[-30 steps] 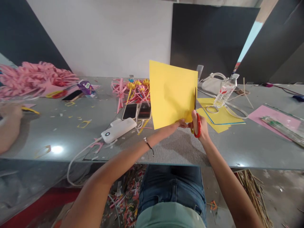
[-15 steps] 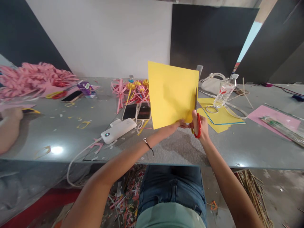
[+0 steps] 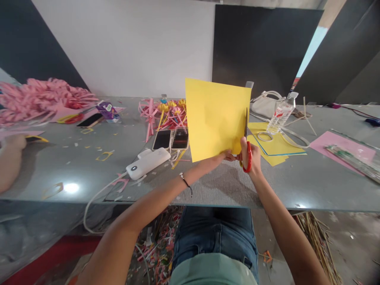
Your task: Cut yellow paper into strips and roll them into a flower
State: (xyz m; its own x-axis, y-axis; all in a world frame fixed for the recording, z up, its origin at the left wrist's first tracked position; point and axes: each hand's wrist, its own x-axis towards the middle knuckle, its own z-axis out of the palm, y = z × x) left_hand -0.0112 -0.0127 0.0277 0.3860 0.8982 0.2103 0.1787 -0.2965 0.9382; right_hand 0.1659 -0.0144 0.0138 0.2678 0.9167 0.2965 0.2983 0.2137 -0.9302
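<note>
A large yellow sheet [image 3: 216, 118] stands upright above the table, held at its lower edge by my left hand [image 3: 228, 154], whose fingers are partly behind it. My right hand [image 3: 251, 158] is closed around the handles of red-handled scissors [image 3: 248, 156]. The scissor blades point up along the sheet's right edge. Both hands are close together, near the sheet's lower right corner. To the right, more yellow sheets [image 3: 279, 144] lie on the table under a roll of pale ribbon [image 3: 265, 136].
Left of the sheet are a white power bank [image 3: 148, 163] with a cable and a phone [image 3: 162, 139]. A water bottle [image 3: 280, 116] and white bag [image 3: 264, 103] stand behind right. Another person's hand [image 3: 13, 150] is at far left, near pink strips [image 3: 47, 97].
The yellow sheet and the scissor blades have shifted very slightly to the right. The other person's hand at far left has moved a little left. My grips look the same.
</note>
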